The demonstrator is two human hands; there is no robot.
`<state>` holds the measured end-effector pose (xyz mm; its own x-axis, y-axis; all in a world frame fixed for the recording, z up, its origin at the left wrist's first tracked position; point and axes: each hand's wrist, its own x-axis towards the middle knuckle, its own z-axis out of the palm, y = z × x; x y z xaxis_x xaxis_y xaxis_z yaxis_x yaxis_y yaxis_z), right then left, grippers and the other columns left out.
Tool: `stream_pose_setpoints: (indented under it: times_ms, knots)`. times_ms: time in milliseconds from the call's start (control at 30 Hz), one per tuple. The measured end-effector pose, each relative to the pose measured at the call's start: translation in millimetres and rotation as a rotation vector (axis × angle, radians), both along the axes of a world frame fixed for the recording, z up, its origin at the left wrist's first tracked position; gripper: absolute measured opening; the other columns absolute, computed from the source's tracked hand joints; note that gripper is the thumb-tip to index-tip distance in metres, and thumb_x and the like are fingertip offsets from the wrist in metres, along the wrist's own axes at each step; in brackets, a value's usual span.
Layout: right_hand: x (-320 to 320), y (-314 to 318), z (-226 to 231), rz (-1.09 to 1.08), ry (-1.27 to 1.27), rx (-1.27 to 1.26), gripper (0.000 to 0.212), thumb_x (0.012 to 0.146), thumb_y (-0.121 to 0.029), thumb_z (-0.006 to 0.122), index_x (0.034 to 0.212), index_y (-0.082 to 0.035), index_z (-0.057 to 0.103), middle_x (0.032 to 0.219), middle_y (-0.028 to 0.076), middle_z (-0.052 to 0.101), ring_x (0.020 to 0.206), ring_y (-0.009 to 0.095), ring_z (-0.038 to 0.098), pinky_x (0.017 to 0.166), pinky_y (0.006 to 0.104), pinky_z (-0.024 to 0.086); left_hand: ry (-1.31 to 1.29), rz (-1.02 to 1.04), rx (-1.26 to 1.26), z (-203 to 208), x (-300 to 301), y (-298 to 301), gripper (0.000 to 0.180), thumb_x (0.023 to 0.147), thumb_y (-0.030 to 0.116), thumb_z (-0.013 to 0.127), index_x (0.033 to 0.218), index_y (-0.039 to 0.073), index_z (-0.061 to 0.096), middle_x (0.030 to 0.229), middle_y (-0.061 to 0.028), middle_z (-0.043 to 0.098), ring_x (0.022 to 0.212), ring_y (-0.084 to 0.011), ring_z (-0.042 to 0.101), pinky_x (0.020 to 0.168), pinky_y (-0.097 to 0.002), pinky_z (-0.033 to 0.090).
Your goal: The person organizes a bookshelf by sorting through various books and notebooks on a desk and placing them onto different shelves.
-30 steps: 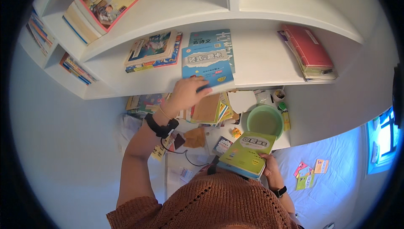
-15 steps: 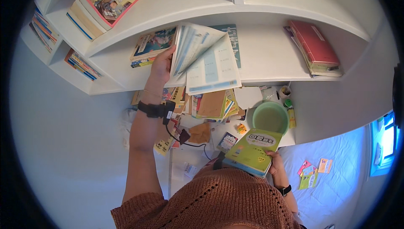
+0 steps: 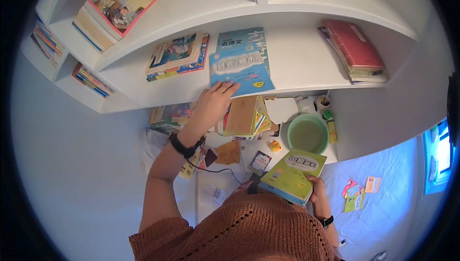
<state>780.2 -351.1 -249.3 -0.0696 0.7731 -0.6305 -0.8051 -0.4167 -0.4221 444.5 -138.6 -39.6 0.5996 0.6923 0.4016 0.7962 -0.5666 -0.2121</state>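
Note:
My left hand lies with its fingers flat on the lower left corner of a blue paperback workbook; its thumb is hidden. The workbook lies closed at the shelf's front edge, partly over a teal book. Low in front of my body, my right hand grips the right side of a green-covered book. A blue edge shows under the green cover, so it seems to be a small stack.
Left on the shelf sits a book pile; right, red-topped books. Below, the desk carries book stacks, a green basin, a small orange toy and a cable. Cards lie on the bed.
The workbook, held up with its pages fanned before, now lies closed on the shelf. My left hand has moved down and right onto its cover. My right hand still holds the green book.

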Motion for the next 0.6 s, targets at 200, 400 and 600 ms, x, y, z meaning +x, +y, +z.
stream_pose_setpoints:
  times_ms: [200, 400, 600]
  knots:
    - [13.0, -40.4, -17.3, -0.177, -0.056, -0.025, 0.038, 0.074, 0.002, 0.045, 0.112, 0.006, 0.043, 0.103, 0.020, 0.054, 0.089, 0.031, 0.057, 0.079, 0.0398, 0.051, -0.296, -0.539, -0.686, 86.2, 65.3, -80.6, 0.034, 0.080, 0.015, 0.052, 0.114, 0.011, 0.052, 0.080, -0.0116, 0.061, 0.059, -0.0265, 0.059, 0.055, -0.0352, 0.049]
    - [5.9, -67.1, -10.1, -0.356, -0.013, -0.065, 0.036, 0.078, -0.002, 0.047, 0.112, 0.008, 0.042, 0.105, 0.022, 0.053, 0.089, 0.031, 0.058, 0.081, 0.0389, 0.050, -0.120, -0.999, -1.344, 45.1, 219.2, -81.6, 0.020, 0.087, 0.023, 0.047, 0.089, 0.004, 0.054, 0.062, -0.0147, 0.055, 0.058, -0.0301, 0.057, 0.054, -0.0395, 0.045]
    - [-4.9, -91.9, -30.7, -0.491, 0.187, -0.186, 0.040, 0.076, 0.006, 0.049, 0.115, 0.008, 0.039, 0.110, 0.022, 0.051, 0.093, 0.033, 0.056, 0.082, 0.0417, 0.049, -0.105, -1.268, -1.030, 14.1, 376.5, -155.4, 0.020, 0.084, 0.026, 0.050, 0.086, 0.007, 0.055, 0.065, -0.0171, 0.057, 0.062, -0.0350, 0.059, 0.059, -0.0449, 0.046]
